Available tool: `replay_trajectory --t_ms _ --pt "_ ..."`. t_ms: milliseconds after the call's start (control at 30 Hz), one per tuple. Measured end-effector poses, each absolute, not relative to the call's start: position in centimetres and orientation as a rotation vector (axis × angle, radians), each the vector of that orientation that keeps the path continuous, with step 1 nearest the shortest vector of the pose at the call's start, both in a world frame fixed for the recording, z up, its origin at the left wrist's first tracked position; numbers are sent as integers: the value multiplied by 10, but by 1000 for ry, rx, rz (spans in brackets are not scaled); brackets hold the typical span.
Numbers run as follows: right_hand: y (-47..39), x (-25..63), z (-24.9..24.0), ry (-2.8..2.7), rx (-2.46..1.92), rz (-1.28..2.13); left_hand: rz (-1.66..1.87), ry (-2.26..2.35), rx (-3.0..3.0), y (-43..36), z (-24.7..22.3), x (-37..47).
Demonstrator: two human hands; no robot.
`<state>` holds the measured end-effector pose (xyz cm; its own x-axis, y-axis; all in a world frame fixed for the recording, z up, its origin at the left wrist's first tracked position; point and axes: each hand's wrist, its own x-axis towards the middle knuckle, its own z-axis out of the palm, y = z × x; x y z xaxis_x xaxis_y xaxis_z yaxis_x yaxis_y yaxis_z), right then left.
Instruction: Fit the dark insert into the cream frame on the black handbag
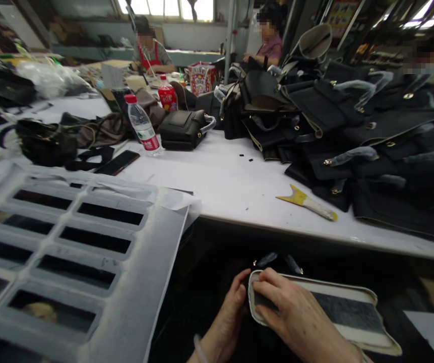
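Observation:
A black handbag piece (pixel 347 308) with a raised cream rim and a dark strip along its middle lies low in front of me, below the table edge. A metal fitting and film-wrapped handle ends (pixel 277 259) show just behind it. My left hand (pixel 230 312) is curled against its left end, thumb and fingers at the rim; part of that grip is hidden. Bent over the same end is my right hand (pixel 296 310), fingertips pressed inside the rim and the palm across the piece.
A white template board (pixel 137 282) with rectangular slots is at left. On the white table (pixel 209 174) are a yellow forked tool (pixel 307 202), water bottle (pixel 144 128), phone (pixel 120 162), small black bag (pixel 182 130) and piled black bags (pixel 353 126). Other people sit farther back.

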<state>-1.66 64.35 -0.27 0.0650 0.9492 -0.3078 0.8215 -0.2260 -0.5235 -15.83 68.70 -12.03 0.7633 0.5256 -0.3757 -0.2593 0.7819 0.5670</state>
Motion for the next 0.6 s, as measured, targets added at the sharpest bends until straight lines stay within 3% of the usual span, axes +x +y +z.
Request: replay_trajectory --t_ms 600 --pt "630 -14 -22 -1700 -1962 788 276 636 519 698 -106 -166"
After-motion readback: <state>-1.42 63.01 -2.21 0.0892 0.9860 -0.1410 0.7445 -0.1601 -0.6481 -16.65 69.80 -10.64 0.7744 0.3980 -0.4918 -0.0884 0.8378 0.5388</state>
